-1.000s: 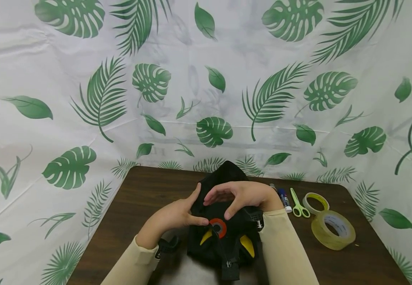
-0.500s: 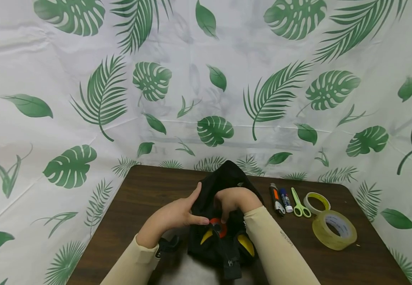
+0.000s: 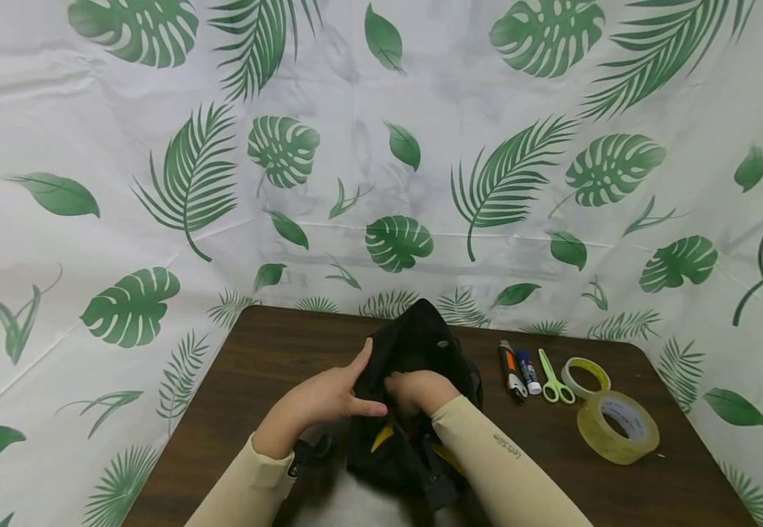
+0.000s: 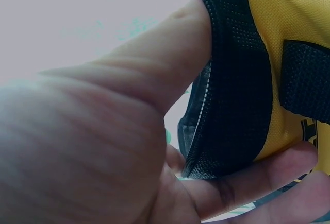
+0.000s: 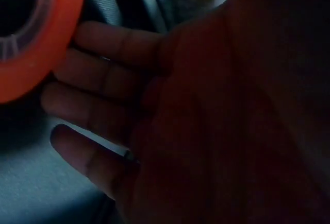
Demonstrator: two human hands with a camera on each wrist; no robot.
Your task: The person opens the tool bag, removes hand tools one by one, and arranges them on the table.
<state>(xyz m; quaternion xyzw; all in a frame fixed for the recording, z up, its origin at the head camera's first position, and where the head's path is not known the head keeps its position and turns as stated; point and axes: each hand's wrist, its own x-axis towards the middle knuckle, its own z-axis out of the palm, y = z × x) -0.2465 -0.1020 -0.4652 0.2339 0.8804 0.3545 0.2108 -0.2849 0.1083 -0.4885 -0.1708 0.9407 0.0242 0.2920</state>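
Observation:
A black and yellow zippered bag (image 3: 423,322) stands on the table with its mouth open. My left hand (image 3: 325,399) holds the left side of that mouth; in the left wrist view the zipper edge (image 4: 206,87) runs between the thumb and the fingers, which lie against the yellow side. Inside the bag is my right hand (image 3: 424,391), its fingertips hidden in the head view. The right wrist view shows its fingers (image 5: 98,105) loosely extended, tips right at the rim of an orange tape roll (image 5: 72,7). The roll's far part is out of frame.
On the right of the brown table (image 3: 269,351) lie a utility knife (image 3: 510,369), a glue stick (image 3: 527,371), green scissors (image 3: 551,377), a narrow tape roll (image 3: 567,377) and a wide clear tape roll (image 3: 645,432). A leaf-print cloth (image 3: 335,241) hangs behind.
My right hand has moved left and down from above the bag into its mouth, covering the orange roll in the head view. The utility knife has come into full sight. My left hand stays put.

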